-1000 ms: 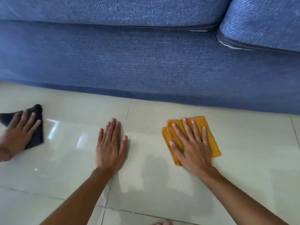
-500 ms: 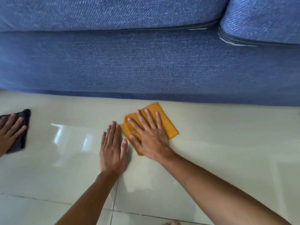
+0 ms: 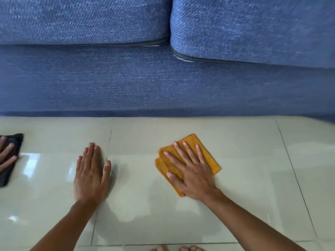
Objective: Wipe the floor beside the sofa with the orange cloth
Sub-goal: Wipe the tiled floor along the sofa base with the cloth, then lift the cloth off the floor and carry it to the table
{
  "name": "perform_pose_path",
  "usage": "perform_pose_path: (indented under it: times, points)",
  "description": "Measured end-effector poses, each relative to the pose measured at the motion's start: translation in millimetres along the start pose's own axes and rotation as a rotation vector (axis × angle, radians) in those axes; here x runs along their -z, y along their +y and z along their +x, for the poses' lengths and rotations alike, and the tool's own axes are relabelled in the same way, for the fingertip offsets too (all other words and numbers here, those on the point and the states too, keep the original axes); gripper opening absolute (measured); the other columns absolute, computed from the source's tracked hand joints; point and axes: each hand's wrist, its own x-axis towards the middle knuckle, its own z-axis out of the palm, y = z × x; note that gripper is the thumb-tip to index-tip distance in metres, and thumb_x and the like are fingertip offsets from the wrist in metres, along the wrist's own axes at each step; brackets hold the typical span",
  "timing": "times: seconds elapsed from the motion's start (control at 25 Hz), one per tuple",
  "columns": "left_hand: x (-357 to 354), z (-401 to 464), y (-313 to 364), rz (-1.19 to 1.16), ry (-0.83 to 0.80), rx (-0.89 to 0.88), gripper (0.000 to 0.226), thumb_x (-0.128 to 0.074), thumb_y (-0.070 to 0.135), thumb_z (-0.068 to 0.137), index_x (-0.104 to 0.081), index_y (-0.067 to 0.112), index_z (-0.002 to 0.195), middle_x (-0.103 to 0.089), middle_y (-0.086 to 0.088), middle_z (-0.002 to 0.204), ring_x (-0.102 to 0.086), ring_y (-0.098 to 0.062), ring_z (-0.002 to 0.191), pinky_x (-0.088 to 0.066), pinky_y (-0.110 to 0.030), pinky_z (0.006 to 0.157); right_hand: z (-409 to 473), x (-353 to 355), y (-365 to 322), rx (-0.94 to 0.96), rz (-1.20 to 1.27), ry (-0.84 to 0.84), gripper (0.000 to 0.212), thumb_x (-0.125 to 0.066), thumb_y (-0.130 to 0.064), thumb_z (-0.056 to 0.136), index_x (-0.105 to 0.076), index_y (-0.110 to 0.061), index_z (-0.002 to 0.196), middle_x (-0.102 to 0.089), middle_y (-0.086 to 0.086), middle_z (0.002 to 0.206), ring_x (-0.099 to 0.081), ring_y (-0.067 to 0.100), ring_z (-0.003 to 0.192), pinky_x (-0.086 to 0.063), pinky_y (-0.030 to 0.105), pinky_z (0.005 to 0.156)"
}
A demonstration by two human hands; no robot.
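Toes (image 3: 178,248) edge the bottom of the view; beyond them the left hand (image 3: 90,175) lies flat and spread on the glossy floor (image 3: 253,187), bracing, holding nothing. Further right, the right hand (image 3: 191,173) presses the folded orange cloth (image 3: 208,156) flat, fingers splayed across it. Soft and light (likely to bunch or slide out), it handles best under a broad palm. Behind runs the blue sofa (image 3: 163,84). Far left, another hand (image 3: 6,156) rests on a dark cloth (image 3: 7,175).
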Motion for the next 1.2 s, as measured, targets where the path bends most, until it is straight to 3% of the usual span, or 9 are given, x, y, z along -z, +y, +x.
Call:
perform_pose_path:
  times: [0.12, 0.28, 0.4, 0.52, 0.6, 0.68, 0.76, 1.0, 1.2]
  points:
    - [0, 1, 2, 0.005, 0.014, 0.01, 0.081, -0.01, 0.062, 0.09, -0.011, 0.011, 0.154, -0.006, -0.001, 0.164, -0.003, -0.015, 0.151, -0.004, -0.035, 0.123, 3, 3, 46, -0.156, -0.028, 0.015, 0.065, -0.028, -0.066, 0.096, -0.018, -0.042, 0.156, -0.008, -0.005, 0.168, -0.007, 0.024, 0.155, -0.008, 0.058, 0.122]
    - [1, 0, 6, 0.055, 0.026, 0.028, 0.085, -0.015, 0.064, 0.088, -0.019, 0.008, 0.152, -0.014, -0.006, 0.163, -0.011, -0.021, 0.151, -0.01, -0.04, 0.123, 31, 12, 59, -0.424, 0.017, -0.01, 0.067, -0.017, -0.067, 0.095, -0.007, -0.042, 0.157, 0.0, -0.003, 0.169, 0.002, 0.026, 0.155, 0.003, 0.057, 0.123]
    - [10, 7, 26, 0.047, 0.082, 0.084, 0.086, -0.024, 0.064, 0.085, -0.035, 0.002, 0.143, -0.034, -0.018, 0.153, -0.03, -0.034, 0.142, -0.022, -0.049, 0.118, 41, 21, 54, -0.45, 0.098, -0.049, 0.072, -0.004, -0.066, 0.091, -0.002, -0.039, 0.157, 0.007, -0.001, 0.168, 0.008, 0.027, 0.155, 0.01, 0.055, 0.122]
    - [10, 24, 68, 0.028, 0.1, 0.044, 0.079, -0.034, 0.061, 0.083, -0.043, 0.002, 0.135, -0.047, -0.02, 0.139, -0.04, -0.038, 0.131, -0.031, -0.049, 0.111, 32, 43, 78, -0.398, 0.211, 0.084, 0.072, -0.017, -0.059, 0.09, -0.034, -0.028, 0.153, -0.024, 0.003, 0.165, -0.017, 0.03, 0.153, -0.013, 0.05, 0.123]
    - [2, 35, 109, 0.006, 0.035, -0.122, 0.072, -0.038, 0.058, 0.084, -0.053, 0.003, 0.128, -0.055, -0.016, 0.13, -0.048, -0.036, 0.123, -0.041, -0.045, 0.103, 24, 58, 108, -0.453, 0.159, 0.206, 0.059, -0.034, -0.047, 0.092, -0.055, -0.02, 0.139, -0.053, 0.008, 0.147, -0.043, 0.032, 0.138, -0.036, 0.046, 0.111]
    - [-10, 44, 160, 0.016, -0.038, -0.313, 0.065, -0.041, 0.056, 0.083, -0.062, 0.005, 0.117, -0.062, -0.012, 0.118, -0.057, -0.035, 0.11, -0.048, -0.043, 0.091, 22, 67, 135, -0.582, 0.139, 0.172, 0.047, -0.046, -0.04, 0.095, -0.059, -0.016, 0.133, -0.06, 0.01, 0.134, -0.049, 0.032, 0.124, -0.041, 0.043, 0.101]
    - [-19, 52, 210, 0.067, -0.075, -0.445, 0.068, -0.042, 0.06, 0.082, -0.061, 0.007, 0.121, -0.064, -0.01, 0.117, -0.059, -0.033, 0.108, -0.049, -0.042, 0.089, 29, 70, 149, -0.695, 0.19, 0.112, 0.045, -0.051, -0.041, 0.097, -0.058, -0.015, 0.132, -0.06, 0.012, 0.131, -0.048, 0.033, 0.123, -0.041, 0.043, 0.1]
    - [-35, 74, 294, 0.23, -0.196, -0.498, 0.073, -0.044, 0.049, 0.091, -0.024, 0.008, 0.149, -0.039, -0.01, 0.149, -0.032, -0.029, 0.139, -0.031, -0.041, 0.112, 62, 72, 150, -0.846, 0.462, 0.058, 0.05, -0.063, -0.049, 0.09, -0.06, -0.013, 0.124, -0.064, 0.01, 0.129, -0.05, 0.032, 0.127, -0.046, 0.041, 0.103]
    - [-38, 84, 298, 0.31, -0.24, -0.414, 0.072, -0.052, 0.05, 0.087, -0.033, 0.009, 0.144, -0.039, -0.013, 0.142, -0.034, -0.032, 0.134, -0.033, -0.042, 0.11, 72, 68, 150, -0.861, 0.499, -0.012, 0.038, -0.072, -0.042, 0.085, -0.069, -0.019, 0.115, -0.069, 0.006, 0.124, -0.058, 0.028, 0.122, -0.05, 0.037, 0.102]
